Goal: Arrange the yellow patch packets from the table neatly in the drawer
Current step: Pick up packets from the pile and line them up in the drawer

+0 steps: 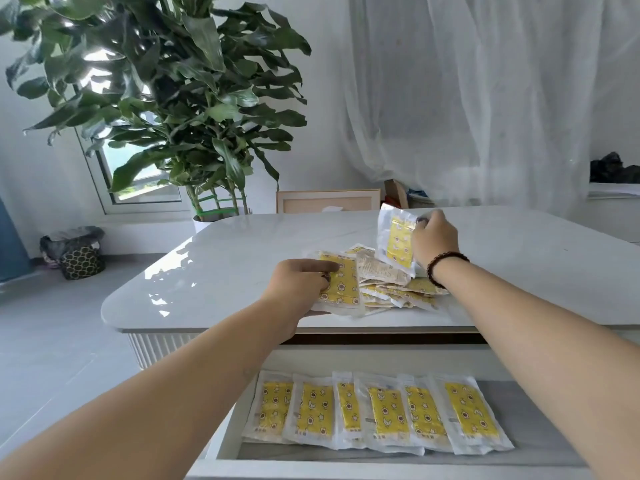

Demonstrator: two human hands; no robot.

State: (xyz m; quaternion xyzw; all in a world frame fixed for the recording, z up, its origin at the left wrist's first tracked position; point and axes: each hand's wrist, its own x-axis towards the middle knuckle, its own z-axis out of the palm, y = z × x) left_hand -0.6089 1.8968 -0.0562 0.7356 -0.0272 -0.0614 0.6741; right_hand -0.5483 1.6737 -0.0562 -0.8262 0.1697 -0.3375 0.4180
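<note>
Drawer point(540, 410) at 6 o'clock holds six packets; left hand point(301, 282) grips one packet point(341, 289), right hand point(434, 242) lifts another point(396, 240).

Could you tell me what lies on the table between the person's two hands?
In the head view, a loose pile of packets lies on the table between the left hand and right hand.

Bright daylight from the window point(138, 168) at left and through the sheer curtain point(485, 98). Strong glare patches on the glossy table point(207, 271), with leaf shadows from the plant point(166, 81). Wide-angle bending at the edges; overall slightly soft, background washed out.
</note>
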